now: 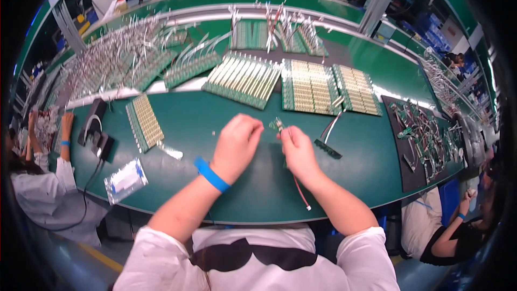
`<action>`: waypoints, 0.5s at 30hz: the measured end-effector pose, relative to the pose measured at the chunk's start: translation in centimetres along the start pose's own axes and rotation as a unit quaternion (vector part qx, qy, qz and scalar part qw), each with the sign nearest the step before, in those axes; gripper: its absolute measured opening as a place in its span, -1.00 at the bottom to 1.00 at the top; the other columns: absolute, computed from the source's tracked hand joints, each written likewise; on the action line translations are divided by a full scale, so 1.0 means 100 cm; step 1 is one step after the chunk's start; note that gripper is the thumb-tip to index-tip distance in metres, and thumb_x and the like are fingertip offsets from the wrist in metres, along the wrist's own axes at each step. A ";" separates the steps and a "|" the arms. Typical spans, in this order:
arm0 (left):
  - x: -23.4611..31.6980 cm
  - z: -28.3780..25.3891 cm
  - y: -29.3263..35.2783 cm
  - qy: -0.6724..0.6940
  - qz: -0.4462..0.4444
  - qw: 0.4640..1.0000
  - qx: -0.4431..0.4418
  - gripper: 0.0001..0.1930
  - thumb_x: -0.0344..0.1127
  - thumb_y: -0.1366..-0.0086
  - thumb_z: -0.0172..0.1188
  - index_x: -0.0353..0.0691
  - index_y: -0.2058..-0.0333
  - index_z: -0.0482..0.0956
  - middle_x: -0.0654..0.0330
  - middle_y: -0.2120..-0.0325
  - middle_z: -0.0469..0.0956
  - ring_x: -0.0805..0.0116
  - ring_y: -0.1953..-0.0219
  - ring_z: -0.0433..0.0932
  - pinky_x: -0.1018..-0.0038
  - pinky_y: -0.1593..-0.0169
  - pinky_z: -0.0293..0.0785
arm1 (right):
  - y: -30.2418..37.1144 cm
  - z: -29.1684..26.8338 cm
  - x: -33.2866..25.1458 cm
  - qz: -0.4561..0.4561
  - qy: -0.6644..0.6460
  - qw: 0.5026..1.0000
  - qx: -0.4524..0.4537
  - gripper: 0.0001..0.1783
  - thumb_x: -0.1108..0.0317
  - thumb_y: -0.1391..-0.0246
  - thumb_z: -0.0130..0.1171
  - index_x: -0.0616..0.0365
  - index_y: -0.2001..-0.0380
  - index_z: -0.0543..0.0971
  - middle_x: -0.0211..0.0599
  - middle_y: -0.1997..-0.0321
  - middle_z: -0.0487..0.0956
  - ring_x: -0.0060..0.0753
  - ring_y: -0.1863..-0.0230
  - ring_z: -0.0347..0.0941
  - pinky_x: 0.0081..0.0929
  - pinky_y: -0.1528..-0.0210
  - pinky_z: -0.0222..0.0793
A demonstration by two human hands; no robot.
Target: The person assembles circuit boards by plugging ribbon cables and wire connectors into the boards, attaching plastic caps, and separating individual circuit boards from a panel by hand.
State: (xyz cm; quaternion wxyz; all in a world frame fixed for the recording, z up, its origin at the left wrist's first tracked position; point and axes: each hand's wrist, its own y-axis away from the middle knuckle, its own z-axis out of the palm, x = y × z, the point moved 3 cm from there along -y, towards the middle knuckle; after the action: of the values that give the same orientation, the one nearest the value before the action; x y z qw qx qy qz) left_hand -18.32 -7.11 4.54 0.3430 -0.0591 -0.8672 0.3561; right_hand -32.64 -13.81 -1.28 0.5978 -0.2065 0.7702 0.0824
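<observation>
Over the middle of the bench, my right hand pinches a small green circuit board. A thin red cable hangs below that hand and ends in a white connector. My left hand, with a blue band at its wrist, is closed just left of the board, thumb and fingertips together. Whatever its fingertips hold, if anything, is too small to make out. To the right of my right hand lies a narrow dark green board with black and white wires.
Panels of boards stand beyond my hands; wired boards pile up far left. A board strip, a silvery bag and a black device lie left. A black mat bears wired boards at right. People sit on both sides.
</observation>
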 end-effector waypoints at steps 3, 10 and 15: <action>-0.034 0.000 0.009 -0.096 -0.031 0.991 -0.083 -0.93 -0.44 -0.06 0.11 -0.31 0.50 0.51 0.04 0.51 0.43 0.09 0.40 0.46 0.29 0.30 0.42 | 0.009 0.002 -0.028 0.139 -0.128 0.979 -0.078 -0.75 0.22 -0.20 -0.11 0.14 0.40 0.45 -0.64 0.77 0.17 -0.79 0.78 -0.03 -0.73 0.76 -0.14; -0.063 -0.001 0.026 -0.137 -0.003 0.976 -0.171 -0.82 -0.49 -0.09 0.07 -0.31 0.29 0.53 0.06 0.38 0.45 0.08 0.30 0.43 0.34 0.20 0.38 | 0.011 -0.007 -0.032 0.218 -0.288 0.901 -0.239 -0.77 0.33 -0.16 -0.08 0.29 0.38 0.47 -0.56 0.80 0.24 -0.77 0.82 -0.04 -0.71 0.78 -0.18; -0.038 -0.022 0.018 0.093 0.028 0.982 -0.162 -0.70 -0.52 -0.06 0.13 -0.32 0.16 0.48 0.05 0.22 0.46 0.15 0.22 0.46 0.38 0.12 0.37 | 0.013 -0.010 -0.033 0.259 -0.275 0.879 -0.291 -0.74 0.31 -0.15 -0.05 0.33 0.36 0.50 -0.56 0.82 0.26 -0.79 0.82 -0.02 -0.72 0.77 -0.16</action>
State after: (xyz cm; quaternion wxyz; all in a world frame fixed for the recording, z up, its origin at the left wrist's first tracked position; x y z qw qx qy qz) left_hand -14.31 -5.81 2.36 0.3981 -0.1712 -0.8757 0.2131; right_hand -33.44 -12.28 1.97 0.6561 -0.1334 0.5422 0.5077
